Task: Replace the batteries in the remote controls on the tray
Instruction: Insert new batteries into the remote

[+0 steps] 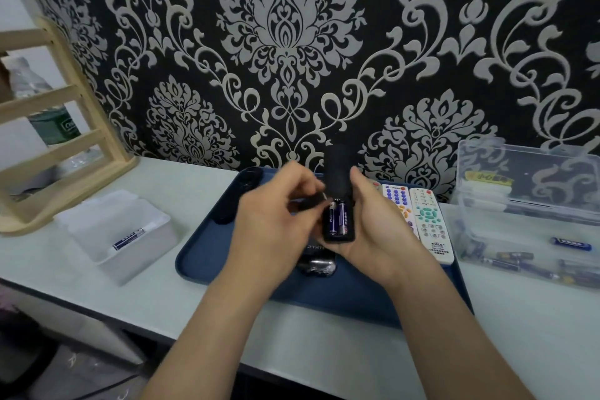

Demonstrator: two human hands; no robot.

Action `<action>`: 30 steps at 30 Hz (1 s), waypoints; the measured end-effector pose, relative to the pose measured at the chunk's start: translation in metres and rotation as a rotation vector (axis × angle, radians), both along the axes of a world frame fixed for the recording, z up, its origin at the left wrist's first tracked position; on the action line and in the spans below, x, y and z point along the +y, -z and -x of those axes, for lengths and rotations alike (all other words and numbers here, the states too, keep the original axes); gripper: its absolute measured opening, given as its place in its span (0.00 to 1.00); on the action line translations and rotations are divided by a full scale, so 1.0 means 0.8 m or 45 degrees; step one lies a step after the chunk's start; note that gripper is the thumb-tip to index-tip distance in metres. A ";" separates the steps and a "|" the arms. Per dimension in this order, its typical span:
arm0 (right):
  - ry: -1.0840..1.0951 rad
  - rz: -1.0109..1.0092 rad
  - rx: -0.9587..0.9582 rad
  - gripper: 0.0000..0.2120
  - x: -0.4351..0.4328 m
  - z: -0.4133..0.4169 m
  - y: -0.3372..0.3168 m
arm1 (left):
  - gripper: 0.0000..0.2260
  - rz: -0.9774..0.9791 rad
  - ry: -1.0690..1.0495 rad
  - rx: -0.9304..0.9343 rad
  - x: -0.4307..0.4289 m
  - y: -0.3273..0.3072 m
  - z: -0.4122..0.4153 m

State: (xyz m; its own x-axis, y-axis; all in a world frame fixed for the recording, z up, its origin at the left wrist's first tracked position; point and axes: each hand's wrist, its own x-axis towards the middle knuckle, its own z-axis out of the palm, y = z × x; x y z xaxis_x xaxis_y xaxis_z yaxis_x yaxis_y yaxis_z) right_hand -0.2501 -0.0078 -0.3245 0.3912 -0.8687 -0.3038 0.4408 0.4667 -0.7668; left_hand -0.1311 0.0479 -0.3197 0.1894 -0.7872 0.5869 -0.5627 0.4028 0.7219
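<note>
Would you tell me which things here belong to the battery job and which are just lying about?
Job: black remote in right hand, two batteries inside, left hand, tray, white remotes, clear battery box, white bin holding one battery.
Lying about: wooden rack, water bottle.

Dim even light, soft shadows; wide-angle bending at edges, slight motion blur

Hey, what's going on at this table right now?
A person is midway through a battery change. The right hand holds a black remote over the tray, its compartment open with two batteries inside. The left hand pinches a blurred dark piece beside it, probably the cover. Light remotes lie on the tray; a bin holds one battery, a clear box several.
</note>
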 end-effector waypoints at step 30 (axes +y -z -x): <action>0.184 0.126 0.057 0.12 -0.001 0.014 -0.003 | 0.29 -0.331 0.043 -0.884 0.005 -0.004 0.023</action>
